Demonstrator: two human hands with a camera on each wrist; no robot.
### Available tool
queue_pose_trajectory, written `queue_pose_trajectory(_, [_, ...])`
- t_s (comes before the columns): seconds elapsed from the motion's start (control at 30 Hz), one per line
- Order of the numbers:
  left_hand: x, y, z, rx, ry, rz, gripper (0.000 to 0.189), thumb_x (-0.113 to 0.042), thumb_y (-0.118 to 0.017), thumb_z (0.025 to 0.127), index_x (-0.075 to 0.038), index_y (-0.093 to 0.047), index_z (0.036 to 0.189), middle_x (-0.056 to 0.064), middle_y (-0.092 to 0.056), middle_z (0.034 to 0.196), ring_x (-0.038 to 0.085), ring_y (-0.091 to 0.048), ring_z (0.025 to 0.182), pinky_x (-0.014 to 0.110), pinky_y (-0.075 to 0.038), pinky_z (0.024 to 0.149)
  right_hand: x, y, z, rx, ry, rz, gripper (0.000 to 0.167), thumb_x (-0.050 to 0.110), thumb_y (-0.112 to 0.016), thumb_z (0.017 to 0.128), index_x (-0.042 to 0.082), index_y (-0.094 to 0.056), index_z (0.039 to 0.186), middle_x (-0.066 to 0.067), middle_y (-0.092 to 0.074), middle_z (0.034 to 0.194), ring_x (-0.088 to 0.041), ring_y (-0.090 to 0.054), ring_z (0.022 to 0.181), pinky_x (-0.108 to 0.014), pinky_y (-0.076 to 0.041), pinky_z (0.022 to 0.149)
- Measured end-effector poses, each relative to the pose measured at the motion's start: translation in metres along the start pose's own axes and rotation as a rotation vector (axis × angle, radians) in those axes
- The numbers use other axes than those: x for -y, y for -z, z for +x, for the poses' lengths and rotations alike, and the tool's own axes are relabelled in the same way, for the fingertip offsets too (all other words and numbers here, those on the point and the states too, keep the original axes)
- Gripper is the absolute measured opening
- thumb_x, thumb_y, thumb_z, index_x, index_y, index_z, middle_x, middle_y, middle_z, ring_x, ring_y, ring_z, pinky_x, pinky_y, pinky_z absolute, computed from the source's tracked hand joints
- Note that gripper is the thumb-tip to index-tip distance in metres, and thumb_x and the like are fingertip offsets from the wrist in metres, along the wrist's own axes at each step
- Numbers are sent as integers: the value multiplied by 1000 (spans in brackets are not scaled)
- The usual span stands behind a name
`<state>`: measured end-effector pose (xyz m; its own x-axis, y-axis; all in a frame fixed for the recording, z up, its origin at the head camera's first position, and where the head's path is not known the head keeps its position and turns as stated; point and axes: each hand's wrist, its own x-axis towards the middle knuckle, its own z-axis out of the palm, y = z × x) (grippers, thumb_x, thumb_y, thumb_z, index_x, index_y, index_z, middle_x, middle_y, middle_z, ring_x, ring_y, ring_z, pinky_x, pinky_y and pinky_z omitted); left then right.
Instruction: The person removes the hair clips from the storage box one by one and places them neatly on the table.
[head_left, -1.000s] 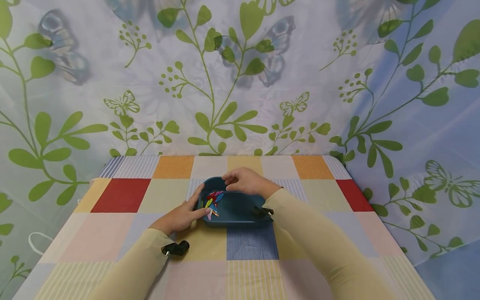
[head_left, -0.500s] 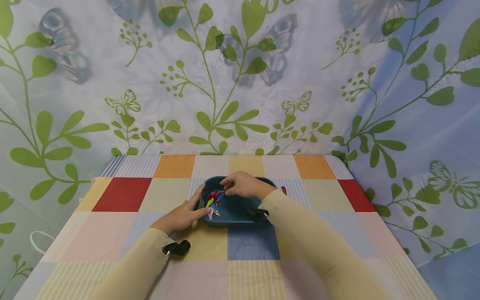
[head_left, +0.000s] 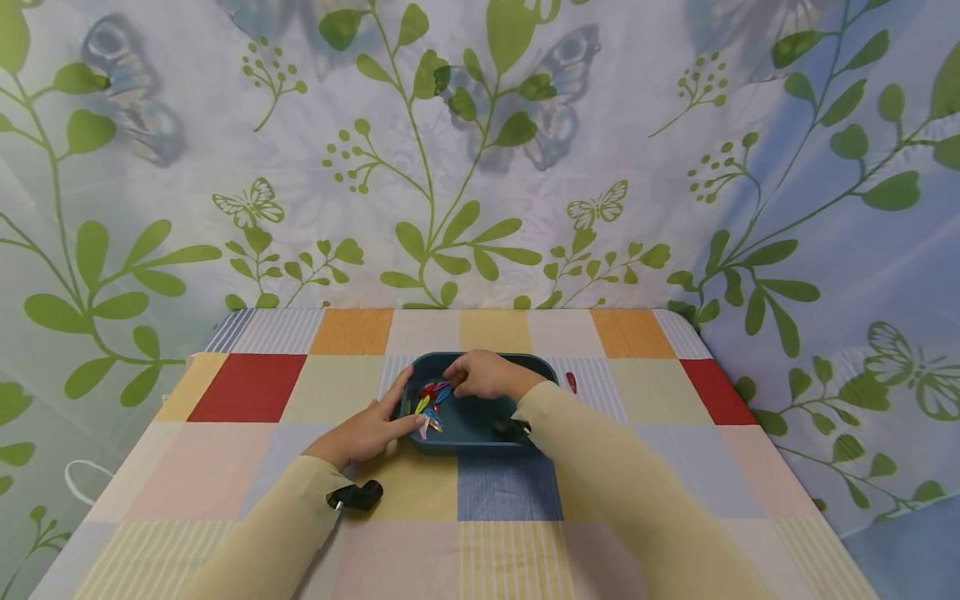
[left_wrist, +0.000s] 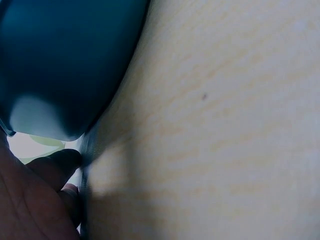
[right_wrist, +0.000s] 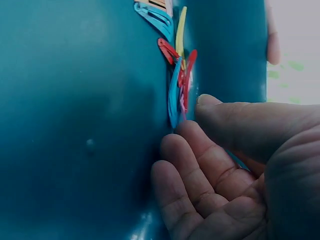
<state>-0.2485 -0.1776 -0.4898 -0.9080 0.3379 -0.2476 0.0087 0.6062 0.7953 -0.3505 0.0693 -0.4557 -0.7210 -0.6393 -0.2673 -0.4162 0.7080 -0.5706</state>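
A dark teal tray [head_left: 480, 448] holds a small heap of colourful snap hair clips [head_left: 431, 402] at its left end. My left hand [head_left: 365, 432] rests against the tray's left side, fingers extended along it and thumb at the near corner of the rim. Inside the tray, my right hand [head_left: 487, 375] is at the right edge of the heap. The right wrist view shows its thumb and index fingertip slightly apart, right by the end of a pink clip [right_wrist: 183, 106]. Red clips [right_wrist: 189, 75], a blue clip [right_wrist: 173, 95] and a yellow clip [right_wrist: 181, 30] lie close by.
A single red hair clip [head_left: 572, 382] lies on the patchwork tablecloth [head_left: 510, 554] just right of the tray. Behind the table hangs a curtain [head_left: 480, 192] printed with leaves and butterflies. A white cord [head_left: 78, 482] loops beside the table's left edge.
My right hand has come down from above the tray to the hair clips, its fingers lower now. The red clip on the cloth has come into sight beside my sleeve. My left hand stays put.
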Motion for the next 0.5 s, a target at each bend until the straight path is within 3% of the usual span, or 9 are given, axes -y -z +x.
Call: queue_pose_trajectory(0.5, [1, 2, -1, 19, -18, -31, 91, -63, -59, 101, -51, 4, 166, 4, -8, 179, 56, 10, 159, 77, 1, 124, -2, -11, 9, -12, 32, -51, 34, 12, -74, 98, 10, -73, 132, -5, -77, 122, -19, -72, 114, -34, -59, 97])
